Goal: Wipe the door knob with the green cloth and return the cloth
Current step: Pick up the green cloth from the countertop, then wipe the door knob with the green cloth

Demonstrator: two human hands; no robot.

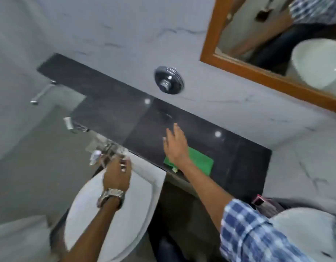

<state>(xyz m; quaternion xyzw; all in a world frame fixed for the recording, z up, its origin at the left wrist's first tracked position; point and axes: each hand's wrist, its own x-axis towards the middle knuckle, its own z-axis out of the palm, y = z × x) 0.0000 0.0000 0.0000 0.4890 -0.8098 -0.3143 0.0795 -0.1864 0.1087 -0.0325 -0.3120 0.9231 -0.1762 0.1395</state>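
Cloth (200, 161): green, folded, lying flat on the dark worktop (114, 110) near its front edge.
Left hand (117, 173): hanging over the white toilet lid (138, 193), fingers curling loosely, gripping nothing; a metal watch (110, 195) is sitting on the wrist.
Right hand (175, 143): reaching over the cloth, fingers spreading open, grip empty; whether the wrist is touching the cloth, I cannot tell.
Sleeve (258, 235): blue check, covering the right upper arm.
Flush button (168, 80): chrome, sitting on the marble wall.
Mirror (288, 35): hanging upper right.
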